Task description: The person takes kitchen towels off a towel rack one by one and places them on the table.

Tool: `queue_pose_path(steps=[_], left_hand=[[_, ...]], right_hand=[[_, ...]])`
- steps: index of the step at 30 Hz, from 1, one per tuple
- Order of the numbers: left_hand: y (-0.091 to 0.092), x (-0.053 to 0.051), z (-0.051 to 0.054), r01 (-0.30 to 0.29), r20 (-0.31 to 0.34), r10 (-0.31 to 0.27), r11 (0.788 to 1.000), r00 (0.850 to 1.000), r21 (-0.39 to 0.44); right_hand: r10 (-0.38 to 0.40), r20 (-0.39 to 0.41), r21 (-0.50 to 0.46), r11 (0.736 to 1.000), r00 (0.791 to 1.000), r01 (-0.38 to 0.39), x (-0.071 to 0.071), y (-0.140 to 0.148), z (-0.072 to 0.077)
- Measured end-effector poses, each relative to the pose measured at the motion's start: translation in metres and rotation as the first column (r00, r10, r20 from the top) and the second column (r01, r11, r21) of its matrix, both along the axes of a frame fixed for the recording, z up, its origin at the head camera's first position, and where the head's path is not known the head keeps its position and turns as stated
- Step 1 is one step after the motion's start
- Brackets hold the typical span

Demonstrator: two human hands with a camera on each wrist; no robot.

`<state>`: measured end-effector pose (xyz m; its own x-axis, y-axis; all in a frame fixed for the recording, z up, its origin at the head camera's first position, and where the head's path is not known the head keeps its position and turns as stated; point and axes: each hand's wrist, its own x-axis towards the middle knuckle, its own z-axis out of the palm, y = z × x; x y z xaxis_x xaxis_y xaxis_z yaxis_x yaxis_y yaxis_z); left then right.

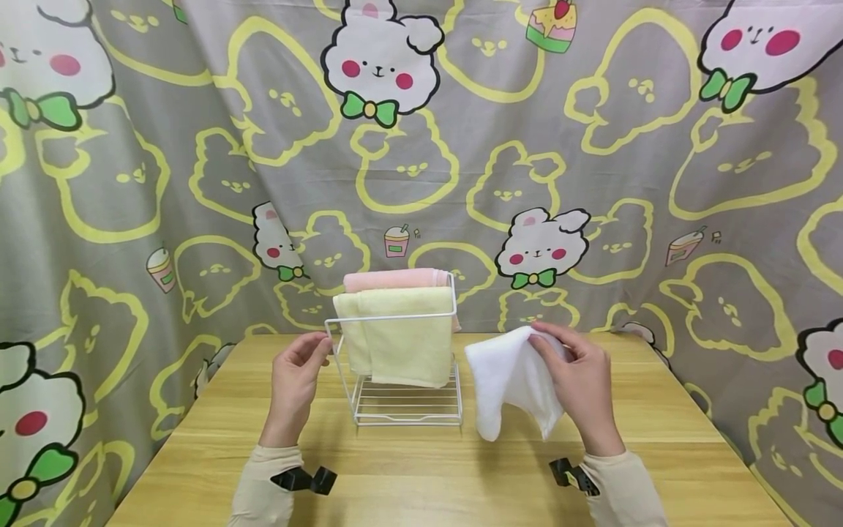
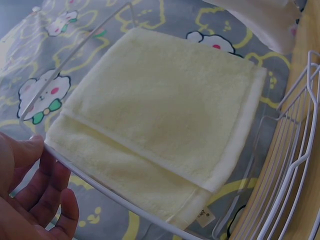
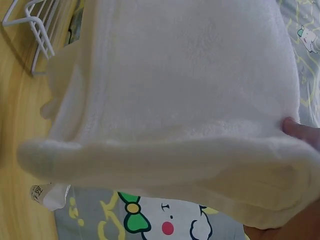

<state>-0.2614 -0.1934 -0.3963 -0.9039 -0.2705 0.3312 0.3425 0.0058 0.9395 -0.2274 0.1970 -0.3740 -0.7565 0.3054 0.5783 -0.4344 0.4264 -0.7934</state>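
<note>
A white wire rack point(image 1: 408, 424) stands on the table, a yellow towel point(image 1: 411, 344) folded over a bar in it and a pink towel point(image 1: 395, 279) hanging behind. At the rack's upper left corner my left hand point(image 1: 296, 384) pinches the wire between thumb and fingers. The left wrist view shows the thumb point(image 2: 27, 150) on the wire beside the yellow towel. Right of the rack, my right hand point(image 1: 582, 384) grips a white towel point(image 1: 494, 373) by its top edge and holds it up, draped. In the right wrist view the white towel point(image 3: 195, 75) hides most of the hand.
Beneath everything is a light wooden table point(image 1: 408, 476). A grey curtain point(image 1: 461, 146) with cartoon bears hangs close behind and along both sides. Each wrist wears a small black camera mount point(image 1: 306, 481). The rack's low wire shelf point(image 1: 408, 399) lies under the hanging towels.
</note>
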Motion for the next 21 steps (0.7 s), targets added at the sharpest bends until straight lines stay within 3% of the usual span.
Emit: queue_pose_path(steps=[13,21], left_hand=[[0.000,0.000,0.001,-0.001,0.001,0.001,1.000,1.000,0.001],[-0.001,-0.001,0.000,0.001,0.002,-0.001,1.000,1.000,0.001]], right_hand=[[0.012,0.078,0.094,0.995,0.997,-0.019,-0.010,0.006,-0.027],[0.023,0.111,0.151,0.988,0.994,-0.040,-0.025,0.013,-0.039]])
